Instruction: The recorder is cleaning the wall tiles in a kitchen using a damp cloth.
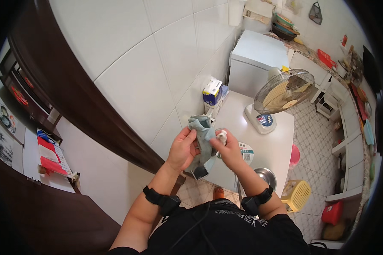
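Observation:
In front of my chest I hold up a grey-green fabric tube (201,148) that looks like a sock, its open, folded-over rim at the top. My left hand (182,149) pinches it by the left side of that rim, thumb in front. On the other side, my right hand (227,148) grips a small white crumpled piece (222,136), perhaps tissue or cloth. The fingers of that hand touch or nearly touch the tube's right edge and look slightly blurred. Below the fabric, a dark-faced flat object (200,172) at the table's near corner is partly covered.
A white table (284,127) bears an electric fan (284,92), a tissue pack (212,91), a printed round sheet (245,149) and a steel bowl (268,175). Beyond stands a chest freezer (258,51). A yellow stool (296,196) is at right; a dark door frame (92,95) rises left.

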Motion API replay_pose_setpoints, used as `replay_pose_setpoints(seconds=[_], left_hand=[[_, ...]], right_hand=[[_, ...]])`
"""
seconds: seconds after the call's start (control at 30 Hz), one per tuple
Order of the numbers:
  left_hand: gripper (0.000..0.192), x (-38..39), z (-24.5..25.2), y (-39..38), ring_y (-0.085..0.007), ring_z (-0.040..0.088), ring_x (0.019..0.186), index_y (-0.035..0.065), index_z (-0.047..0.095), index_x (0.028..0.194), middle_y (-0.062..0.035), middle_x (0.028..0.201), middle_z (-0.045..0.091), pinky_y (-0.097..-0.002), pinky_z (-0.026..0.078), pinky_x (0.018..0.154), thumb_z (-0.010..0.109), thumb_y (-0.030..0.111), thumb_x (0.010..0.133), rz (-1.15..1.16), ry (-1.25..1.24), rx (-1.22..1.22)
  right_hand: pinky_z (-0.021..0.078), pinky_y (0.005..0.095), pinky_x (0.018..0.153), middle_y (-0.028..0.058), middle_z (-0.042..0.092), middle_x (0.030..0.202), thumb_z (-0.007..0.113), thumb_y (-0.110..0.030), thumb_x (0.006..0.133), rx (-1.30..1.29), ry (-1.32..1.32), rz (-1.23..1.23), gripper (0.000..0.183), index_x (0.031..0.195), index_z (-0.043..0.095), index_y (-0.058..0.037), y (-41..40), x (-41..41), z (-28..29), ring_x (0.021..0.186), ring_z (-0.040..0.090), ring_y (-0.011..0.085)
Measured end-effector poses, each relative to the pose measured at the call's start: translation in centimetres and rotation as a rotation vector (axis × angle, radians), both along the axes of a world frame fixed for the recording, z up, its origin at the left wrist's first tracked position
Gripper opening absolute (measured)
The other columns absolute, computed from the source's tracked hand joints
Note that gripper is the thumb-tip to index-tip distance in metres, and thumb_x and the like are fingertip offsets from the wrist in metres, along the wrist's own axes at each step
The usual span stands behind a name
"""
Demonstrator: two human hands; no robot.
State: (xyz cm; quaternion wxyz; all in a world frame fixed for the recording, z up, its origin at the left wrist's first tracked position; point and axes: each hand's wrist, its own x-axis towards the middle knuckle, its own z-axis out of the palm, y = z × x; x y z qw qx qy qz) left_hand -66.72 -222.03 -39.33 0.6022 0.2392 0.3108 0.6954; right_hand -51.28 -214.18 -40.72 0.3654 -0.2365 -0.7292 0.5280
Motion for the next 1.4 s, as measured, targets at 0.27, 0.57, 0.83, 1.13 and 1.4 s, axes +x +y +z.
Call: replay_pose_setpoints(seconds=[0.27,0.57,0.83,1.13,1.4], left_hand=[[0.021,-1.4,2.8,3.1,-0.0171,0.058,0.098,0.0078,0.049,0.113,-0.0103,0.114,0.059,-0.0326,0.049,0.086,0.038,0.019,0.100,0.289,0.041,0.107],[0.023,-0.8,1.9,5.6,-0.0185,0.059,0.096,0.0034,0.049,0.111,-0.0141,0.107,0.063,-0.0326,0.048,0.085,0.037,0.017,0.098,0.155,0.200,-0.031],[0.026,0.8,-0.5,6.5,-0.0223,0.061,0.098,-0.0006,0.049,0.116,-0.0153,0.106,0.063,-0.0360,0.050,0.086,0.039,0.015,0.098,-0.010,0.175,-0.150],[0.028,0.5,2.2,7.2,-0.0230,0.061,0.099,-0.0002,0.049,0.119,-0.0158,0.108,0.062,-0.0345,0.050,0.088,0.039,0.015,0.098,-0.203,0.056,-0.002],[0.029,-4.2,-1.5,7.2,-0.0083,0.056,0.083,0.0006,0.048,0.122,-0.0011,0.092,0.060,-0.0238,0.046,0.077,0.049,0.012,0.094,0.252,0.626,-0.155]], right_hand=[[0.0450,0.0246,0.056,0.0055,0.060,0.084,0.053,-0.023,0.092,-0.677,0.567,-0.270,0.016,0.096,0.049,-0.0075,4.4,3.5,-1.0,0.071,0.061,0.0136],[0.0401,0.0242,0.056,-0.0002,0.055,0.081,0.057,-0.029,0.085,-0.735,-0.015,-0.226,0.026,0.102,0.052,-0.0094,9.1,7.6,-11.0,0.068,0.049,0.0087],[0.0343,0.0344,0.102,0.0194,0.045,0.134,0.060,-0.033,0.082,-0.409,-0.537,-0.353,0.073,0.137,0.032,0.0063,8.5,9.3,-18.0,0.124,0.043,0.0312],[0.0369,0.0303,0.097,0.0093,0.054,0.123,0.058,-0.036,0.089,-0.889,0.305,0.404,0.053,0.125,0.049,0.0012,8.5,3.7,-9.3,0.114,0.049,0.0201],[0.0482,0.0289,0.077,0.0034,0.062,0.098,0.054,-0.028,0.093,-0.749,0.311,0.106,0.032,0.109,0.058,-0.0008,12.0,6.6,-2.9,0.088,0.058,0.0115]])
